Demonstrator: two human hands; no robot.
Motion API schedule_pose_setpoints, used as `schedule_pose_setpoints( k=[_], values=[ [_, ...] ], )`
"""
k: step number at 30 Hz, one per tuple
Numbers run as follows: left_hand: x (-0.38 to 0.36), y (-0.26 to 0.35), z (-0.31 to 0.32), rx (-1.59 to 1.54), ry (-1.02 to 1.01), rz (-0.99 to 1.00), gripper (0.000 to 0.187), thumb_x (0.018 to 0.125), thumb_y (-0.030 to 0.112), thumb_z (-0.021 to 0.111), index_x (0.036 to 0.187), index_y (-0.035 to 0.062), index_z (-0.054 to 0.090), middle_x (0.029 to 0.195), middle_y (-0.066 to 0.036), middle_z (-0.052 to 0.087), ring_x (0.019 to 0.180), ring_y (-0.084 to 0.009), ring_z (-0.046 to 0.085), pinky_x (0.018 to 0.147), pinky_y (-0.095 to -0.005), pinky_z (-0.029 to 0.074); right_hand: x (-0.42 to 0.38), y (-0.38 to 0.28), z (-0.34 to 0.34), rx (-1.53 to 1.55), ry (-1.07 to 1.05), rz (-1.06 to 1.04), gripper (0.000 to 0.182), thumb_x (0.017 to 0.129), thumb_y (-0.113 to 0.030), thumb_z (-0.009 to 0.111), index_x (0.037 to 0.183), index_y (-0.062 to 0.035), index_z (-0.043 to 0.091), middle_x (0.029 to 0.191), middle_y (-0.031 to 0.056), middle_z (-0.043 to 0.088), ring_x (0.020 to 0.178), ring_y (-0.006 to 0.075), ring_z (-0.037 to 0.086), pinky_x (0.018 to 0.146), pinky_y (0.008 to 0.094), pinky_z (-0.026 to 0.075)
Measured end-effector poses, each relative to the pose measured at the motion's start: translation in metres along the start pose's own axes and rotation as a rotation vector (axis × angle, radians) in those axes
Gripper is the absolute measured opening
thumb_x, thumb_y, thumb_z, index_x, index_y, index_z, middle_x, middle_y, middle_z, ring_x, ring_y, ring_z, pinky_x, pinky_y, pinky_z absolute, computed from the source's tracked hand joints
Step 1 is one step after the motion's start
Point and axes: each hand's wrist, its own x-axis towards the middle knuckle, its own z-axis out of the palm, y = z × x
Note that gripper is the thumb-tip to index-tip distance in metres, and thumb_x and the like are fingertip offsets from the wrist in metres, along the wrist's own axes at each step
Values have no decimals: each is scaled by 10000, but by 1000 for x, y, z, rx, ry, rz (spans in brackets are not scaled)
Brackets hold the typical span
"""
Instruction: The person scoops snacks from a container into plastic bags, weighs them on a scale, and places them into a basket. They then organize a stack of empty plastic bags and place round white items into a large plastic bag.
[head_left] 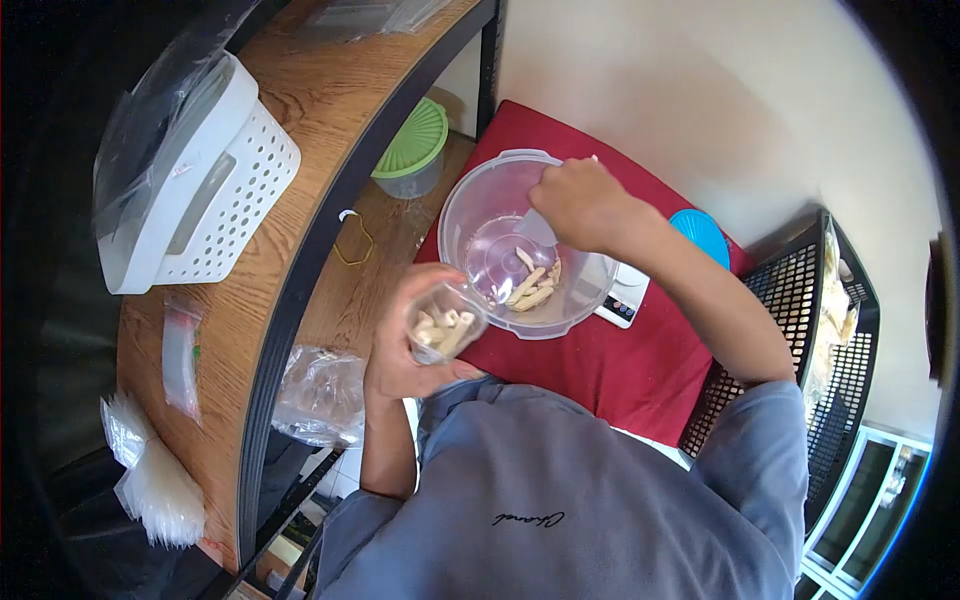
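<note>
On the counter [590, 375] draped in dark red cloth, big round translucent plastic tub [470, 203] with side lugs, open top, several pale, finger-shaped pieces [535, 291] lying on its bottom, toward the near side. Left hand [390, 345] is beside the tub's near left edge, grip wrapped around a small clear plastic cup [480, 322]; cup is tilted, mouth facing up toward the camera, and contains more pale pieces [442, 332] of similar look. Right hand [580, 205] is over the tub's far right rim, grip clenched on a translucent whitish plastic scoop-like piece [537, 230] that points down into the tub; its full shape is hidden by the fingers. White scale [628, 290] with dark buttons shows past the tub's right side, partly covered; cannot tell if the tub rests on it. Blue round lid [702, 236] farther right, partly behind the forearm. Black mesh plastic basket [760, 300] at far right, pale contents, unclear. Left side: wood-grain shelf [235, 350] carrying a white perforated plastic basket [245, 170] and clear plastic bags [165, 490]. Lower level has a clear container with green ribbed lid [415, 140], a yellow loop [352, 255] and a crumpled clear bag [320, 395].
</note>
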Motion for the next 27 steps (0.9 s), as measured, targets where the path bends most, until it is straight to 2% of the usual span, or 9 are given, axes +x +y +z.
schedule_pose_setpoints(
  k=[1,3,5,9,15,18,19,21,27],
  values=[
    [2,-1,-2,177,-130,30,909,550,273,940,1284,-19,490,1242,-145,542,1053,-199,574,887,-331,464,10,0,17,-20,4,-11,129,762,-101,645,857,-49,715,827,136,686,786,311,687,664,405,546],
    [5,11,7,206,-178,-45,846,535,261,938,1237,4,541,1243,-141,549,994,-198,597,828,-328,484,28,-1,43,-37,6,-20,121,770,-103,645,847,-65,729,845,122,699,800,283,702,665,390,556],
    [6,13,15,333,-306,-166,834,546,245,928,1250,30,536,1242,-145,560,926,-212,619,780,-333,503,43,-3,60,-78,-139,-57,148,800,-131,636,899,-91,739,890,107,708,826,264,707,672,385,560],
    [1,11,27,350,-276,-282,791,565,226,912,1236,31,543,1220,-167,572,969,-288,650,822,-370,523,54,-7,85,-117,-170,-93,165,821,-149,626,932,-120,745,933,95,714,854,249,710,699,379,566],
    [-4,6,26,349,-291,-203,775,574,237,909,1219,10,544,1191,-179,580,1066,-331,619,869,-386,515,54,-10,94,6,-321,-93,193,806,-151,648,964,-93,742,981,112,713,919,281,701,765,391,567],
    [-8,6,29,342,-276,-243,770,565,235,911,1204,1,551,1194,-187,576,1087,-352,606,891,-397,506,53,-12,111,108,-425,-147,163,733,-94,662,871,-54,739,921,155,708,910,319,686,755,403,556],
    [-8,6,30,344,-280,-245,770,565,235,911,1204,1,551,1194,-187,576,1087,-352,606,891,-397,506,49,-16,113,137,-409,-189,173,724,-100,661,872,-63,741,911,147,710,904,326,684,759,413,554],
    [-10,5,32,384,-296,-187,822,523,174,927,1234,19,544,1249,-152,549,1081,-266,607,844,-339,520,49,-18,122,171,-393,-229,183,714,-106,661,874,-73,743,901,140,711,898,333,682,762,424,551],
    [-12,5,33,372,-280,-196,816,533,169,926,1236,21,538,1263,-159,546,1130,-278,581,890,-360,512,64,-6,106,400,-523,-252,173,652,-124,652,797,-60,721,755,131,691,704,328,635,670,428,490]
  ],
)
